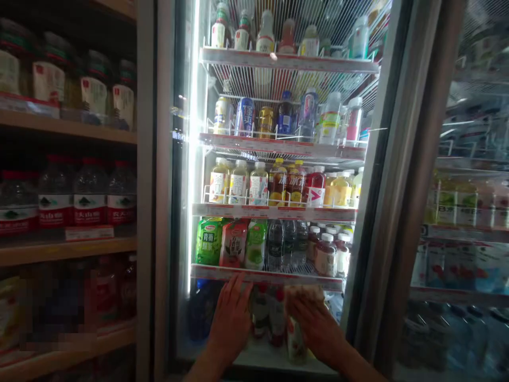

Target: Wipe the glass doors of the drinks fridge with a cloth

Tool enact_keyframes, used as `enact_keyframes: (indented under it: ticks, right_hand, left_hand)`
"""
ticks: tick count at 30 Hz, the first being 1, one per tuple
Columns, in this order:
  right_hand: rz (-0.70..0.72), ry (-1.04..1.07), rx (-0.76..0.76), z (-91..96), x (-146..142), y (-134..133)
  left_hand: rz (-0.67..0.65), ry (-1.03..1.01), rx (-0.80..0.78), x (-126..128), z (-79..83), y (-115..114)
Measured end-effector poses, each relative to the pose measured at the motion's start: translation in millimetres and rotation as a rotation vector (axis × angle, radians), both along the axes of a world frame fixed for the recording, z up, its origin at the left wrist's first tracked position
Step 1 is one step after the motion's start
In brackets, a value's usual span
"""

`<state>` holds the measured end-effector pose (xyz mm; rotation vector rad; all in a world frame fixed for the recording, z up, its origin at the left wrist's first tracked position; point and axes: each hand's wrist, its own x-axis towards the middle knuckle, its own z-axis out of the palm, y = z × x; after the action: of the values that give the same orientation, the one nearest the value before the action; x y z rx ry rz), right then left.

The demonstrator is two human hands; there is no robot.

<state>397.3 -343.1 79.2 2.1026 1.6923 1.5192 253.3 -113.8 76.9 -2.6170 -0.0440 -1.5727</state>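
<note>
An open drinks cooler fills the middle of the view. Both my hands reach into its lowest visible shelf. My left hand [231,317] lies with fingers stretched out against the red-capped bottles [269,318] standing there. My right hand [316,323] curls over a bottle with a white and red label [295,345] and seems to grip its top, though the hand hides the cap. Just above my hands runs the wire shelf [262,274] with green and red juice cartons [233,243] and white-capped bottles [326,253].
The cooler's glass door [401,185] stands swung open at the right, close to my right arm. Upper shelves hold rows of tea, juice and cans. Wooden shelves [67,249] with water bottles stand at the left. A second cooler is behind glass at the far right.
</note>
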Motion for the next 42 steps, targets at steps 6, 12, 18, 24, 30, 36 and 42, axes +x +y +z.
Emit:
enact_keyframes:
  ticks: [6,12,18,24,30,36,42]
  right_hand:
    - [-0.234,0.018,0.512,36.0,28.4,-29.4]
    - [-0.222,-0.014,0.207,-8.1,28.8,-56.7]
    - [-0.307,0.070,0.561,11.6,33.3,-54.2]
    - [-0.123,0.062,0.086,-73.2,0.3,-32.8]
    - [-0.121,0.192,0.109,-30.4,-2.3,27.7]
    - [0.047,0.241,-0.146,-29.9,-23.9,61.0]
    - [0.129,0.239,-0.124,-13.7,-40.0,105.9]
  left_hand:
    - [-0.009,-0.028,0.029,7.8,10.9,-5.3]
    - [-0.016,-0.033,0.070,9.2,12.1,-5.8]
    - [0.009,-0.020,0.019,9.6,12.7,-4.5]
    - [0.011,0.050,0.038,7.4,-17.5,-5.3]
    - [0.046,0.102,-0.014,-0.7,-31.5,9.5]
    - [0.132,0.140,-0.078,-22.2,-37.1,49.3]
    - [0.197,0.131,-0.214,-37.6,-36.8,71.0]
